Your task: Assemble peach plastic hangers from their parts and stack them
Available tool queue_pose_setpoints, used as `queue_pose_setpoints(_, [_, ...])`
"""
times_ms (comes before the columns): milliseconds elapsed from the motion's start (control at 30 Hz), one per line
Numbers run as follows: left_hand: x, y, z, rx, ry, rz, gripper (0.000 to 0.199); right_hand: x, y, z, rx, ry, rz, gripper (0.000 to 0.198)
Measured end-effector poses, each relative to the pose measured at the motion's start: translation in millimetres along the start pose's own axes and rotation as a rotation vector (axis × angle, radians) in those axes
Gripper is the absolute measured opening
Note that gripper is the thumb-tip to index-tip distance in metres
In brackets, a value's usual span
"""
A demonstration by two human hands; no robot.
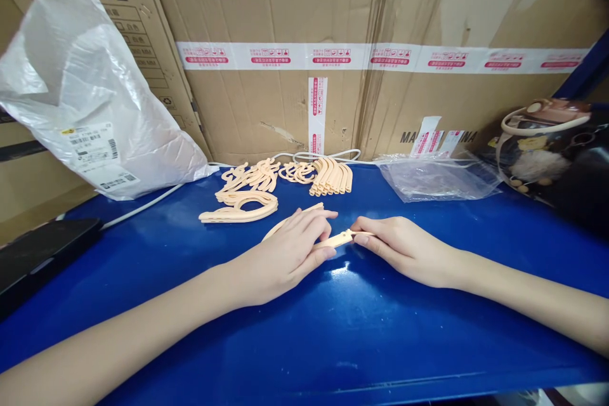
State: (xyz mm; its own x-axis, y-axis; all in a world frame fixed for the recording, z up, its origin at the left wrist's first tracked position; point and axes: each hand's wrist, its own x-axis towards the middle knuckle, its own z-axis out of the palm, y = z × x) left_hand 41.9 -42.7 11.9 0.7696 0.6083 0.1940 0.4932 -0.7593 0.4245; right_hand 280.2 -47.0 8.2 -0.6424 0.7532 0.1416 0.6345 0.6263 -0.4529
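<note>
Near the middle of the blue table, my left hand (pixel 290 250) is closed around a beige plastic hanger arm (pixel 337 240), thumb below and fingers over it. Part of this piece is hidden by the hand; another beige curved end (pixel 314 207) shows beyond the knuckles. My right hand (pixel 399 247) pinches a thin beige hanger piece (pixel 365 233) between thumb and fingertips, at the right end of the arm. The two pieces meet there; whether they are joined I cannot tell. Behind my left hand lie flat curved hanger pieces (pixel 238 209).
Several beige hooks (pixel 297 171) and a row of bent arms (pixel 330 176) lie at the back. A clear plastic bag (pixel 438 177) is at right, near a dark bag (pixel 547 158). A white package (pixel 90 101), a black device (pixel 47 254) and cardboard boxes (pixel 266 101) border the table.
</note>
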Motion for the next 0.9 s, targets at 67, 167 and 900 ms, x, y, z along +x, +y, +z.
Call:
queue_pose_setpoints(67, [-0.3,0.4,0.8,-0.015,0.012,0.007,0.016,-1.1,-1.4,-0.1,0.044,-0.007,-0.003,0.033])
queue_pose_setpoints(167, [-1.0,-0.7,2.7,-0.033,0.048,0.002,0.012,-1.6,-3.0,0.1,0.08,-0.01,0.006,0.031])
queue_pose_setpoints(900, [2.3,-5.4,5.8,0.1,0.055,0.07,0.027,1.9,-5.9,5.2,0.043,0.059,0.02,0.03])
